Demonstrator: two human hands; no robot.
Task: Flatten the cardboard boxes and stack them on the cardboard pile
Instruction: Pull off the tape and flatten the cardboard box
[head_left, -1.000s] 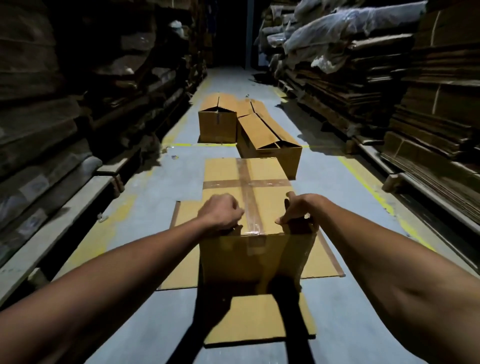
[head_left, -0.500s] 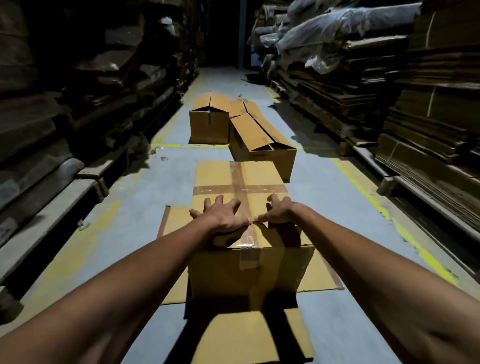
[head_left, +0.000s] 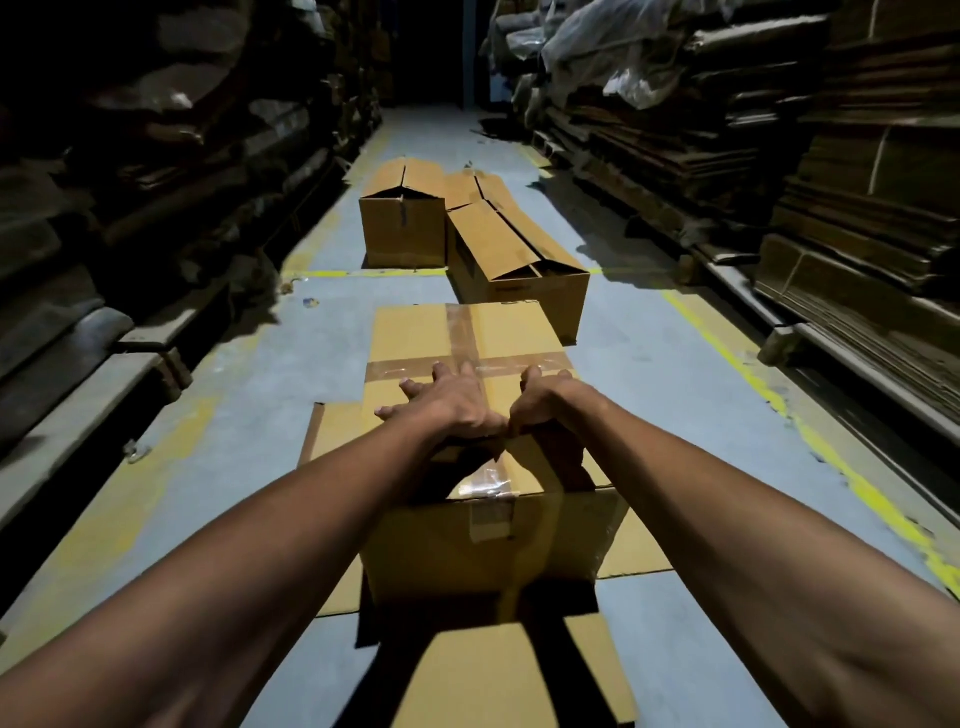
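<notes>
Head view: I'm pressing my spread left hand (head_left: 451, 410) on the taped box (head_left: 467, 395) to steady it, while my right hand (head_left: 540, 402) is pinching the tape seam (head_left: 485, 470), probably to tear it.

Both hands are resting on top of a taped box (head_left: 467, 338) standing on flattened cardboard (head_left: 332, 436) on the floor (head_left: 649, 364). The left hand (head_left: 447, 405) is lying flat with fingers spread; the right hand (head_left: 540, 402) is curling at the tape seam. Two open boxes (head_left: 405, 228) (head_left: 519, 270) are standing beyond, between dark cardboard stacks (head_left: 857, 182).
</notes>
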